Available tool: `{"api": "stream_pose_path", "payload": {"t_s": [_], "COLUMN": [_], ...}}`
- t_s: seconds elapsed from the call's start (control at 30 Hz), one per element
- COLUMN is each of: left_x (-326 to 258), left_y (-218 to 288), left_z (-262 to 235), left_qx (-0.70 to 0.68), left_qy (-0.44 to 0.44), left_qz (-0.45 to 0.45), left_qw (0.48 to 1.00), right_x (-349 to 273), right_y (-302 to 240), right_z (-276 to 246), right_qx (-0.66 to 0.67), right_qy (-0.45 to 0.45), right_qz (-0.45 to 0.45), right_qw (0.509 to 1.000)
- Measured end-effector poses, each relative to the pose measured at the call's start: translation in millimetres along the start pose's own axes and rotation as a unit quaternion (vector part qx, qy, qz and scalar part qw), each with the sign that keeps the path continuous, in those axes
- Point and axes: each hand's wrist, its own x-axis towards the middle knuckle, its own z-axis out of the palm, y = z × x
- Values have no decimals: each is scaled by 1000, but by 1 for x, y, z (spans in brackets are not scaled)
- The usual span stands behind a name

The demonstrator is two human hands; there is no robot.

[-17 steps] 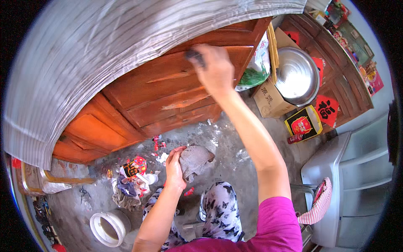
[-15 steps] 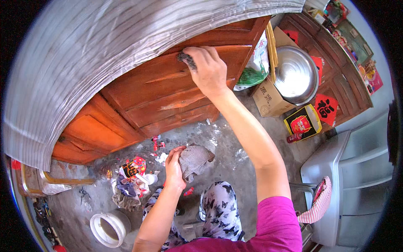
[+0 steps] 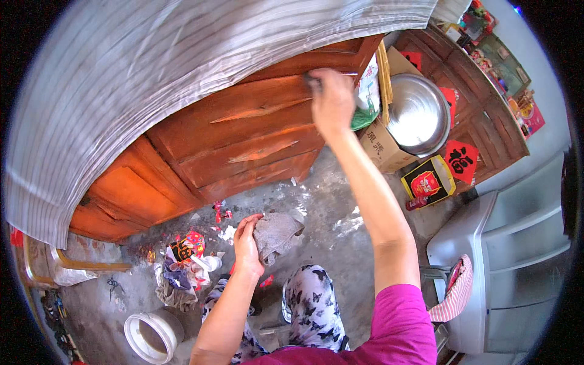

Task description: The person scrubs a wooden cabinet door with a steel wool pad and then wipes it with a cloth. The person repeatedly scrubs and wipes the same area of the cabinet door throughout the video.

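Observation:
My right hand (image 3: 334, 103), arm stretched out, is closed on a dark scouring pad (image 3: 314, 84) against the upper front of a reddish-brown wooden cabinet (image 3: 255, 146). Motion blurs the hand and pad, and part of the pad is hidden by the fingers. Above my knees, my left hand (image 3: 247, 248) grips a crumpled grey cloth (image 3: 277, 236) that spreads out to the right of the fingers. Pale worn streaks show on the cabinet panels. A striped whitish sheet (image 3: 152, 85) drapes over the cabinet's top.
On the floor at left stand a white bucket (image 3: 174, 323) and a heap of rags and red wrappers (image 3: 191, 243). Right of the cabinet are a cardboard box (image 3: 382, 143), a shiny metal basin (image 3: 420, 115) and a black-and-yellow box (image 3: 429, 182). A pink striped cushion (image 3: 456, 298) is at lower right.
My right hand has slid to the right along the cabinet front with the scouring pad. The left hand still holds the cloth in nearly the same place. The view has shifted slightly.

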Motion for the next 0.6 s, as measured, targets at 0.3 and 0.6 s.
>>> {"api": "stream_pose_path", "payload": {"t_s": [0.3,0.6], "left_x": [-3,1], "left_y": [-2,-1], "left_z": [3,0], "left_qx": [-26,-26], "left_qy": [9,9], "left_qz": [6,10], "left_qw": [1000,1000], "right_x": [5,11], "right_y": [92,59], "right_z": [-42,-16], "right_qx": [-96,-105], "right_qy": [-52,7], "right_qz": [91,172], "right_qw": [990,979]}}
